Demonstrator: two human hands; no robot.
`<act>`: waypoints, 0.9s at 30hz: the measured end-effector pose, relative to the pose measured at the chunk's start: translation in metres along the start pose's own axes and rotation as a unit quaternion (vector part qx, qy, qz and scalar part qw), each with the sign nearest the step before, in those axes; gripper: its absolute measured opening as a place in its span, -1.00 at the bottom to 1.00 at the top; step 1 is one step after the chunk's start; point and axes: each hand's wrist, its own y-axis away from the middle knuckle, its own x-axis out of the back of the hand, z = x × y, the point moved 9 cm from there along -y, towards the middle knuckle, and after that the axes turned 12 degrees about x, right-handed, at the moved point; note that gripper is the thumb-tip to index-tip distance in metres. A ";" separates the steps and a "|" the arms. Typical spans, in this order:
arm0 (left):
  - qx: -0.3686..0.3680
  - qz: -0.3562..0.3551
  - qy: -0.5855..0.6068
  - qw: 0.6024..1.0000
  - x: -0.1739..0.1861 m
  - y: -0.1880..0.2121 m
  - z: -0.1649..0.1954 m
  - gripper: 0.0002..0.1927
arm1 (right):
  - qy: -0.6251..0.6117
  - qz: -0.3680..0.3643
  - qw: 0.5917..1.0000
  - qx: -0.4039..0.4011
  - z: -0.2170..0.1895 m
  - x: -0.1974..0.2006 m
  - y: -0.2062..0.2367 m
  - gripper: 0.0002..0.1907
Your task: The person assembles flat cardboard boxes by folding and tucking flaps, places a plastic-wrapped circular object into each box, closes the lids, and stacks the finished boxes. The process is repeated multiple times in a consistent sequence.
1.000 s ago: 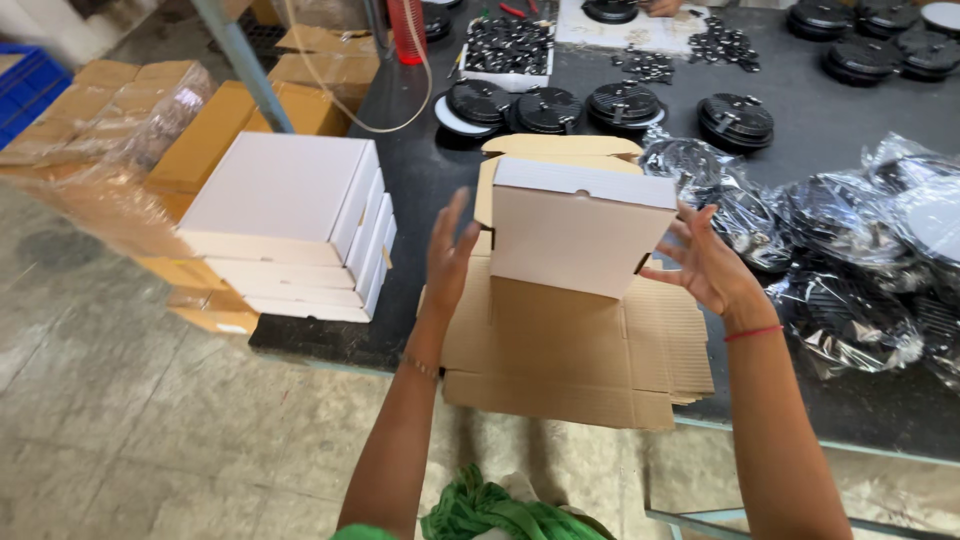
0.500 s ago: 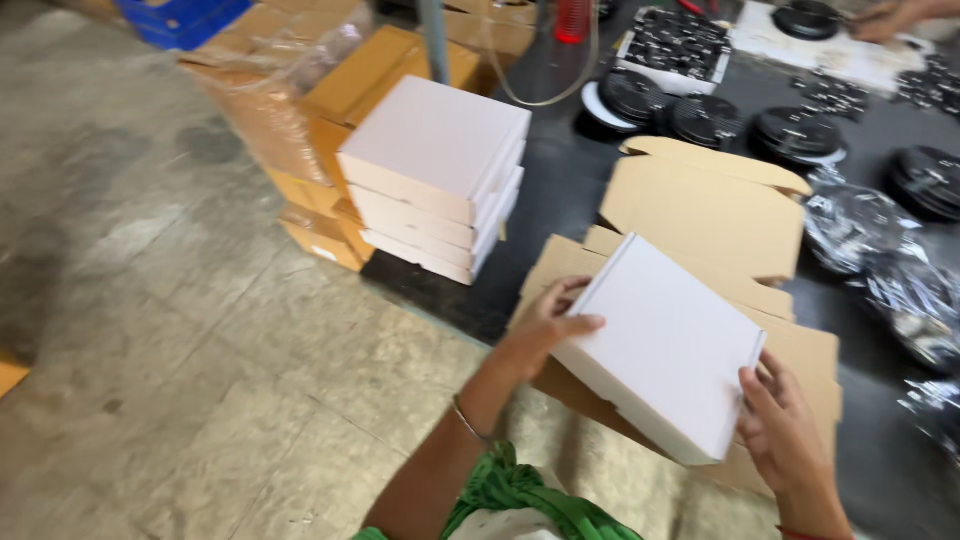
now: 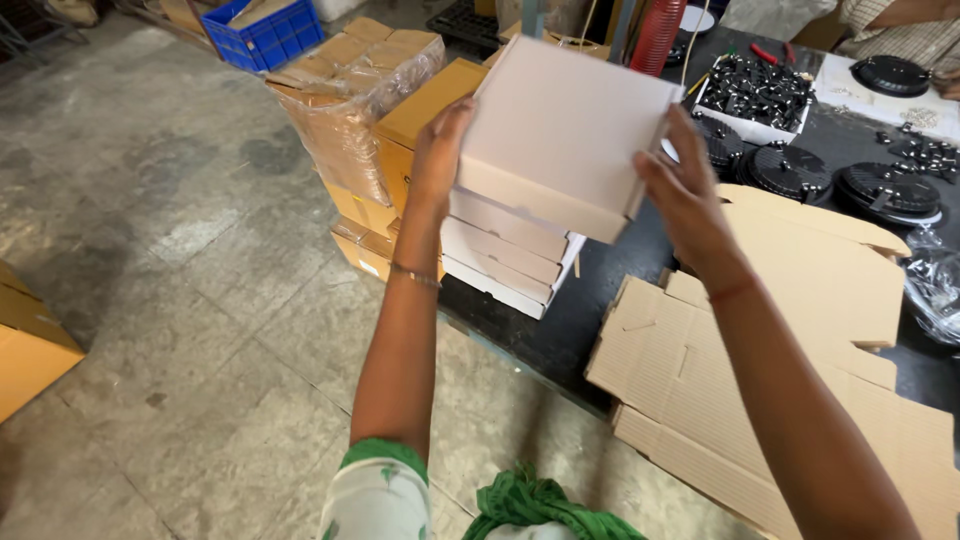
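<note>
I hold a closed white cardboard box (image 3: 568, 128) between both hands, tilted, just above a stack of similar white boxes (image 3: 505, 255) at the table's left edge. My left hand (image 3: 440, 150) grips the box's left side and my right hand (image 3: 685, 195) grips its right side. Flat unfolded brown cardboard blanks (image 3: 790, 360) lie on the dark table to the right of the stack, under my right forearm.
Brown cartons, some wrapped in plastic film (image 3: 350, 95), are piled on the floor beside the table. A blue crate (image 3: 268, 30) stands further back. Round black parts (image 3: 885, 190) and a white tray of small black pieces (image 3: 755, 95) lie on the table. Another person's arm (image 3: 915, 15) shows at top right.
I have lifted the white box off the flat cardboard and carried it left and up, over the stack of white boxes. The camera view has swung left.
</note>
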 end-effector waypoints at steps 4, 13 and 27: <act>0.051 -0.040 -0.094 0.993 0.008 -0.020 -0.022 -0.47 | 0.275 -0.076 0.956 -0.067 0.065 -0.019 -0.012 -0.26; 0.023 0.034 -0.146 0.988 0.013 -0.023 -0.001 -0.59 | 0.214 0.008 0.967 -0.134 0.073 -0.027 -0.003 -0.20; -0.218 0.048 -0.329 0.917 0.014 -0.029 0.015 -0.58 | 0.228 -0.018 0.972 -0.058 0.020 -0.017 0.016 -0.21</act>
